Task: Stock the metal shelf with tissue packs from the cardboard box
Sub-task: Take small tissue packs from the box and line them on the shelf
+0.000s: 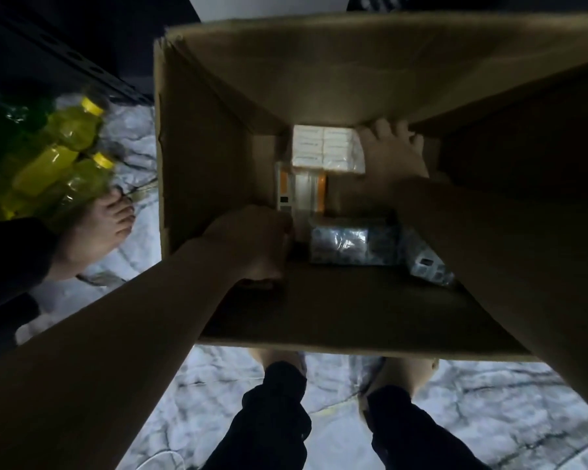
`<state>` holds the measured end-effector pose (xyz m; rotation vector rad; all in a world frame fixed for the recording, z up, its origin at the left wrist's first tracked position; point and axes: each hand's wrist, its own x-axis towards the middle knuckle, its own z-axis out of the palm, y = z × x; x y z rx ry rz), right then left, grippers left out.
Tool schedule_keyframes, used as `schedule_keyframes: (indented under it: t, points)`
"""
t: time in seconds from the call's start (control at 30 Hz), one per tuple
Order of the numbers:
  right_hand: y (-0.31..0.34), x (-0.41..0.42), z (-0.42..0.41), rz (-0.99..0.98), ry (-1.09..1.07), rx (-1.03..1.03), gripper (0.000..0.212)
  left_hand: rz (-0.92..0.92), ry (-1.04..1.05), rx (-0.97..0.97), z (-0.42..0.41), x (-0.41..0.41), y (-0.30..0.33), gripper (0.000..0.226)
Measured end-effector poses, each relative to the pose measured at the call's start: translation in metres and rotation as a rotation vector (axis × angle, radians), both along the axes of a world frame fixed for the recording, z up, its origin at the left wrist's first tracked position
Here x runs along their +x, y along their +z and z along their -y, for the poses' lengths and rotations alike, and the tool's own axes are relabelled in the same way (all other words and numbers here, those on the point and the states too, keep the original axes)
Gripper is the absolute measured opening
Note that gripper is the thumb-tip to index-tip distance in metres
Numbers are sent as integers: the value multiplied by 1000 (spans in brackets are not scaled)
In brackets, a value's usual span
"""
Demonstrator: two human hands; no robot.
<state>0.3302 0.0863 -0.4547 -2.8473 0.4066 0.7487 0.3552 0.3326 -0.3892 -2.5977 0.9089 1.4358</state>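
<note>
- we look straight down into a tall cardboard box [218,157] standing open on a pale marbled floor [455,395].
- both our arms reach into it; our left hand [252,242] is down at the near left of the box bottom, fingers curled under at the near edge of a white and orange tissue pack [301,193]; we cannot tell whether it really grips the pack or only touches it.
- our right hand [392,154] lies at the far right of the bottom, fingers straight and together, pressed against the far wall, just beside a white tissue pack [323,149] that lies at the far end.
- a shiny wrapped pack [347,240] lies on the box bottom at the near side, right of our left hand, with another wrapped pack [428,268] half hidden under our right forearm.
- left of the box, yellow bottles [65,147] in clear wrap lie on the floor, touching a bare foot [95,232].
- the dark metal shelf [65,59] stands at the upper left, well apart from our hands.
- our own feet [401,374] show below the box.
</note>
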Motion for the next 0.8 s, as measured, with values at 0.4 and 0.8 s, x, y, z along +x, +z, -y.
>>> schedule_keyframes:
  t: [0.4, 0.8]
  points:
    - [112, -17, -8, -8, -62, 199, 78, 164, 135, -182, 0, -4, 109, 30]
    - [399, -83, 25, 74, -268, 278, 86, -19, 473, -326, -17, 9, 385, 44]
